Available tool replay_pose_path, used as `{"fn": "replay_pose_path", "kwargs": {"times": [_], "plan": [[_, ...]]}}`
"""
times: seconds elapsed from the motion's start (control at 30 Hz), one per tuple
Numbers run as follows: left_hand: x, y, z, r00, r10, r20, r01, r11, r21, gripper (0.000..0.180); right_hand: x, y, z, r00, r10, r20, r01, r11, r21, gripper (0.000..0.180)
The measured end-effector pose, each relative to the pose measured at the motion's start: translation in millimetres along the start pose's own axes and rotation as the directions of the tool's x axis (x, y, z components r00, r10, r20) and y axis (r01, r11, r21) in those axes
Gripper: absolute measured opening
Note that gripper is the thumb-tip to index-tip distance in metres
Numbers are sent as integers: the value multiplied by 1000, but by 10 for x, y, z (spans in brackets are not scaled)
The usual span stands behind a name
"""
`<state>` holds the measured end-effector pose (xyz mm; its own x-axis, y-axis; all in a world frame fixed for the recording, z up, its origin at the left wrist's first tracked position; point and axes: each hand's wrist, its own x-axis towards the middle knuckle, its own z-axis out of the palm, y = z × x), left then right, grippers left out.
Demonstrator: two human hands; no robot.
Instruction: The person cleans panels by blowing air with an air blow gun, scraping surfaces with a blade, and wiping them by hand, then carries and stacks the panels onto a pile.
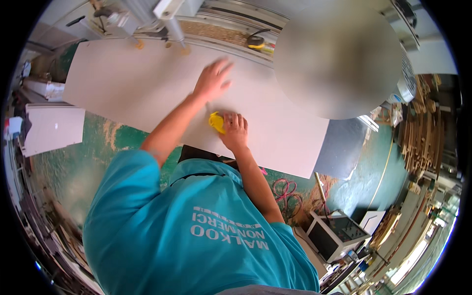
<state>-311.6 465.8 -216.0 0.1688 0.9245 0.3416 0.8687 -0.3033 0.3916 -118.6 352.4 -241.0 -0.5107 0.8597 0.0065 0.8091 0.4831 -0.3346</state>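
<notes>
A worn green floor (pixel 93 147) dusted with sawdust runs under the workshop. Stacked timber strips (pixel 425 132) stand at the right, a machine rail (pixel 221 24) crosses the top, and daylight enters through windows (pixel 408 260) at lower right.

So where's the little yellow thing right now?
In the head view the small yellow tool lies near the middle, on the big white panel close to its near edge. The right hand holds it; the left hand presses flat just beyond.

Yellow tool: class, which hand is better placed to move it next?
Right hand: it holds the yellow tool; the left hand lies flat on the white panel, apart from it.
</notes>
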Motion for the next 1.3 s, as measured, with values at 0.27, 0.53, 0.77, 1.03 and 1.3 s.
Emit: {"fn": "replay_pose_path", "kwargs": {"times": [0.27,0.53,0.77,1.03,1.3], "plan": [[-2578,-417,-434,848,-92,522,-116,929,353,86,-1198,216,-487,971,114,210,-189,905,381,43],[-2340,-190,-814,608,-301,734,-46,911,411,118,-4466,1116,-1595,463,869,175,-773,300,558,31],[-2648,-91,-755,607,-366,705,-63,862,502,124,-4478,-616,-793,651,567,505,-594,-35,804,36],[-2445,77,-436,659,-361,660,-31,863,504,120,-4216,-458,-694,548,836,38,-757,476,447,37],[-2141,993,-50,639,-208,741,-51,949,310,114,-4407,-328,-1179,446,877,-176,-840,479,256,39]]}}
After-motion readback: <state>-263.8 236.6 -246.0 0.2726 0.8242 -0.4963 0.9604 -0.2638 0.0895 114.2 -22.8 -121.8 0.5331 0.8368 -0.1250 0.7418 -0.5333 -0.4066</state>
